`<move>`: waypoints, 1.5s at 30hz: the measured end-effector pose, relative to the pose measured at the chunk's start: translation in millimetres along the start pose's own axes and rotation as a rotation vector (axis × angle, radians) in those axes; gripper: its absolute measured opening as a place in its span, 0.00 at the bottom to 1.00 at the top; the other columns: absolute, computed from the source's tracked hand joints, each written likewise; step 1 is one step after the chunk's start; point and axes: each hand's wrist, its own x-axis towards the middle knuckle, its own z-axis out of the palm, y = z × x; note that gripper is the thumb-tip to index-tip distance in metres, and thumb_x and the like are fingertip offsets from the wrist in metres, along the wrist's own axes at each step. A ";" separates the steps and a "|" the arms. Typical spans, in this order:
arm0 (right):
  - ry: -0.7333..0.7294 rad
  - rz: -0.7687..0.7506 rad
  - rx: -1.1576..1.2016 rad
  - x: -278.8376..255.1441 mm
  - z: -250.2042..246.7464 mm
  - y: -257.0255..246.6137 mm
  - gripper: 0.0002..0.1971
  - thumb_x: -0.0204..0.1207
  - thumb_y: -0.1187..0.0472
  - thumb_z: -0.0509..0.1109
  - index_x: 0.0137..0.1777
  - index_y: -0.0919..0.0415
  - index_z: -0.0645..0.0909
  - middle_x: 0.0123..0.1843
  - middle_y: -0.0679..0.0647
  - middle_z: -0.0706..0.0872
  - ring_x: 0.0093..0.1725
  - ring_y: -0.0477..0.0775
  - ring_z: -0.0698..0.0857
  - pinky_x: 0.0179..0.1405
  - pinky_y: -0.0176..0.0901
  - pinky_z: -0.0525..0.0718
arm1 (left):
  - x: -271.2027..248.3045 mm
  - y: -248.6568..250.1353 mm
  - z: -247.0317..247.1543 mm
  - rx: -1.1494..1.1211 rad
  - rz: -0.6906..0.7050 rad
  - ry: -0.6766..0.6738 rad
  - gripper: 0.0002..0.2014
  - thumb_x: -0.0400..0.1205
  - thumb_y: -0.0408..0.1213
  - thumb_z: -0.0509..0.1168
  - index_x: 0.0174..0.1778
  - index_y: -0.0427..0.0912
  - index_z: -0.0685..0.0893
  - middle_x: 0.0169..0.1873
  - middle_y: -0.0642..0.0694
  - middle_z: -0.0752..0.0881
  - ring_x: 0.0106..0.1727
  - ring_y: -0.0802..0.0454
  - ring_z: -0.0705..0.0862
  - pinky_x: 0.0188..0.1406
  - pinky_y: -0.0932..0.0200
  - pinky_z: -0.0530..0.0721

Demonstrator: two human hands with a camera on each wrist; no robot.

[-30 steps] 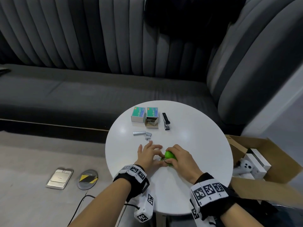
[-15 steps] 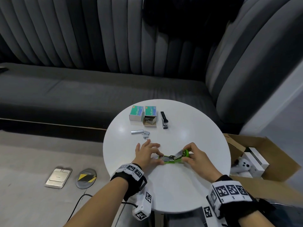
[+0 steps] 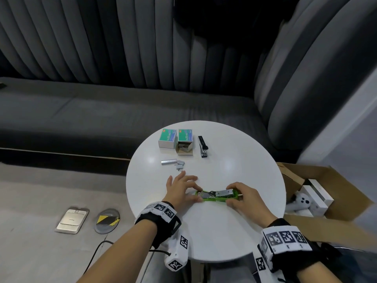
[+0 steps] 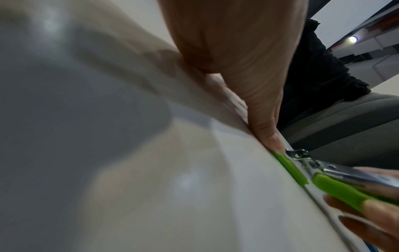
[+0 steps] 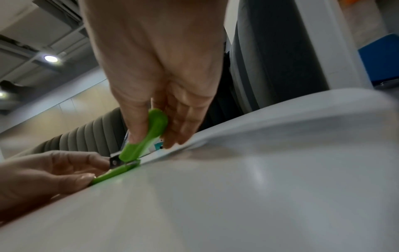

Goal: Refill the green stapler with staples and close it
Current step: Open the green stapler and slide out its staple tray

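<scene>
Loose staples (image 3: pixel 169 161) lie on the white worktop (image 3: pixel 234 231), beyond the hands. Left hand (image 3: pixel 179 188) pinches the base end of the green stapler (image 3: pixel 216 196), which sits opened at mid-worktop with its metal magazine exposed. Right hand (image 3: pixel 244 198) grips its swung-back green top between thumb and fingers.

A black stapler (image 3: pixel 202 146) lies on the round white table (image 3: pixel 234 164); a gray sofa (image 3: pixel 102 119) curves behind it, and a cardboard box (image 3: pixel 326 223) sits beside it.

An office lounge — a grey ribbed banquette (image 3: pixel 102 111) fills the upper frame, a small round white counter (image 3: pixel 234 160) sits centre, a metal floor socket (image 3: pixel 71 220) lower left.
</scene>
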 end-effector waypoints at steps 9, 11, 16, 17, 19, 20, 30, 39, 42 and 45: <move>0.060 -0.126 0.042 10.8 19.8 -30.1 0.14 0.66 0.66 0.77 0.48 0.54 0.81 0.46 0.47 0.83 0.48 0.47 0.83 0.52 0.41 0.83 | 1.7 -0.4 -0.3 0.028 0.010 -0.020 0.13 0.67 0.46 0.76 0.47 0.51 0.88 0.70 0.57 0.76 0.81 0.53 0.55 0.79 0.42 0.37; 0.025 -0.145 -0.039 15.4 26.0 -34.0 0.15 0.66 0.62 0.78 0.53 0.58 0.82 0.49 0.52 0.84 0.51 0.51 0.83 0.56 0.45 0.82 | 1.9 -1.2 0.5 0.025 0.011 -0.011 0.13 0.67 0.46 0.76 0.47 0.50 0.88 0.69 0.57 0.76 0.81 0.53 0.55 0.79 0.42 0.37; 0.024 -0.169 -0.229 18.8 29.4 -40.7 0.17 0.70 0.58 0.74 0.59 0.58 0.81 0.53 0.56 0.84 0.53 0.56 0.81 0.55 0.48 0.79 | 5.2 -4.7 1.4 0.033 0.015 -0.014 0.16 0.67 0.47 0.76 0.48 0.47 0.87 0.70 0.56 0.76 0.81 0.52 0.55 0.79 0.42 0.39; 0.015 -0.174 -0.267 18.7 29.5 -42.6 0.17 0.71 0.57 0.73 0.59 0.58 0.81 0.53 0.56 0.83 0.52 0.56 0.81 0.54 0.47 0.78 | 5.8 -5.2 1.3 0.031 0.016 -0.015 0.16 0.67 0.47 0.76 0.48 0.47 0.87 0.70 0.56 0.76 0.81 0.52 0.55 0.79 0.42 0.39; -0.016 -0.184 -0.355 19.7 30.5 -47.4 0.16 0.73 0.57 0.71 0.59 0.59 0.81 0.52 0.58 0.81 0.52 0.58 0.81 0.51 0.47 0.76 | 6.0 -6.4 1.7 0.018 0.021 -0.017 0.16 0.66 0.47 0.77 0.47 0.46 0.87 0.70 0.56 0.76 0.81 0.52 0.55 0.79 0.41 0.38; -0.033 -0.185 -0.394 20.7 31.0 -49.6 0.15 0.73 0.57 0.70 0.59 0.60 0.80 0.52 0.58 0.81 0.52 0.59 0.80 0.49 0.47 0.76 | 6.0 -6.7 1.7 0.013 0.023 -0.018 0.16 0.66 0.47 0.77 0.47 0.46 0.87 0.69 0.55 0.76 0.81 0.52 0.55 0.79 0.41 0.38; -0.143 -0.225 -0.763 30.8 37.9 -58.7 0.13 0.78 0.59 0.63 0.58 0.65 0.75 0.58 0.62 0.77 0.54 0.64 0.79 0.41 0.45 0.66 | 7.7 -6.3 0.8 0.037 0.003 -0.038 0.16 0.67 0.45 0.77 0.48 0.44 0.86 0.71 0.56 0.75 0.82 0.52 0.54 0.79 0.41 0.38; -0.161 -0.257 -0.860 33.7 40.8 -64.0 0.15 0.76 0.60 0.66 0.60 0.65 0.75 0.58 0.62 0.77 0.55 0.64 0.80 0.40 0.46 0.68 | 9.2 -5.6 0.2 0.020 -0.009 -0.040 0.16 0.67 0.44 0.77 0.47 0.42 0.86 0.71 0.55 0.75 0.82 0.52 0.54 0.78 0.43 0.38; -0.178 -0.250 -0.856 33.4 41.3 -65.1 0.15 0.76 0.61 0.66 0.61 0.65 0.75 0.59 0.62 0.76 0.56 0.64 0.79 0.41 0.46 0.68 | 9.3 -5.8 0.2 0.032 -0.005 -0.050 0.17 0.68 0.44 0.76 0.49 0.41 0.86 0.71 0.54 0.75 0.82 0.52 0.54 0.79 0.43 0.38; -0.197 -0.252 -0.868 32.9 41.4 -68.3 0.15 0.77 0.62 0.65 0.62 0.66 0.75 0.59 0.63 0.76 0.57 0.64 0.78 0.43 0.46 0.70 | 9.6 -6.1 2.7 0.024 -0.009 -0.023 0.16 0.67 0.43 0.76 0.48 0.42 0.86 0.71 0.55 0.75 0.82 0.52 0.54 0.78 0.44 0.38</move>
